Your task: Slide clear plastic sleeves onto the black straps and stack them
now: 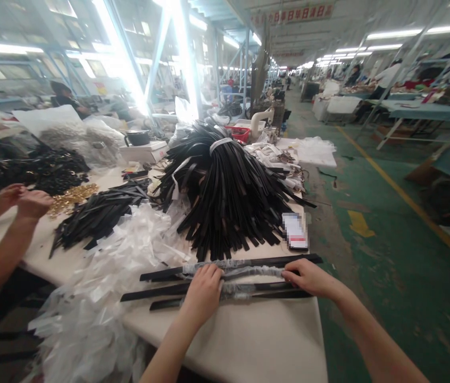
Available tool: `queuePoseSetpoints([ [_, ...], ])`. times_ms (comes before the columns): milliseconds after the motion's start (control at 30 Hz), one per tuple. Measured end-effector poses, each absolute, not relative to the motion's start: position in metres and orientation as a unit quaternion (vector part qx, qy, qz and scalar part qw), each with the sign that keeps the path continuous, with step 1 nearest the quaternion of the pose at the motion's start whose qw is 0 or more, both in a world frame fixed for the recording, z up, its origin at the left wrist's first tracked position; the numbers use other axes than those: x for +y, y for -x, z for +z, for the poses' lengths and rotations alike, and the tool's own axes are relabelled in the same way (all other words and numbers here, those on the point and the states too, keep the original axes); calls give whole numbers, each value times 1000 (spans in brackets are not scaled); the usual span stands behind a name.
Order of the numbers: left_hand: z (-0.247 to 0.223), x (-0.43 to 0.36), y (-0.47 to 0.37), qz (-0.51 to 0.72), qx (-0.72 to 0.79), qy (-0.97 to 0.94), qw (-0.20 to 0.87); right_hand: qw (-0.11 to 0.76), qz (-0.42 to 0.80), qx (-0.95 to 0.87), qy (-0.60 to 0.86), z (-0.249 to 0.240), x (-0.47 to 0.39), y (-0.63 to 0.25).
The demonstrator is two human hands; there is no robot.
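Several black strips lie side by side across the near end of the pale tabletop, their middles covered in crinkled, see-through wrap. The left hand lies over the wrapped middles, fingers bent down onto them; whether it grips one cannot be told. The right hand pinches the right end of the wrap between thumb and fingers, above the strips' right ends.

Just beyond the right hand, a phone with a blurred screen lies near the tabletop's right edge. Behind the strips spreads a big black bundle, bound near its top by a white tie. To the left, white scraps heap up and spill over the near edge, with a smaller dark pile and gold pieces beyond. At far left, a co-worker's hands are raised close together beside the gold pieces. A red basket sits behind the bundle.
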State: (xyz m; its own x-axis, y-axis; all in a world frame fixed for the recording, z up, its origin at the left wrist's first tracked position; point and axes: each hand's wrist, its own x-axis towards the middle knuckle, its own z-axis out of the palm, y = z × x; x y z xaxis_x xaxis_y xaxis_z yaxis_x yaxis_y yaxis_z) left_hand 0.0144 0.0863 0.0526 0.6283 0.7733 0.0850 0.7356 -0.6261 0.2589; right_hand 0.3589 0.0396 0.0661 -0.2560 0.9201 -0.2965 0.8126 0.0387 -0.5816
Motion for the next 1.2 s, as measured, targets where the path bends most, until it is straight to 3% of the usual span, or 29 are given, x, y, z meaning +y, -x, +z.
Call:
queuePoseSetpoints([
  [167,46,91,3,57,404,-906,116,99,306,-718,617,53,39,-350],
  [400,46,86,12,55,365,-921,124,180,91,-786,585,48,61,-280],
  [533,48,85,19,92,364,-918,127,91,121,-876,458,52,78,-251],
  [633,49,83,19,90,385,-913,96,38,122,-885,448,51,84,-238],
  [767,57,81,5,-4,377,-924,60,22,127,-892,433,54,80,-220],
  [1033,78,86,1,-27,392,-915,93,76,206,-850,479,74,65,-234],
  [1200,82,85,7,-19,406,-909,92,1,220,-825,521,75,61,-255],
])
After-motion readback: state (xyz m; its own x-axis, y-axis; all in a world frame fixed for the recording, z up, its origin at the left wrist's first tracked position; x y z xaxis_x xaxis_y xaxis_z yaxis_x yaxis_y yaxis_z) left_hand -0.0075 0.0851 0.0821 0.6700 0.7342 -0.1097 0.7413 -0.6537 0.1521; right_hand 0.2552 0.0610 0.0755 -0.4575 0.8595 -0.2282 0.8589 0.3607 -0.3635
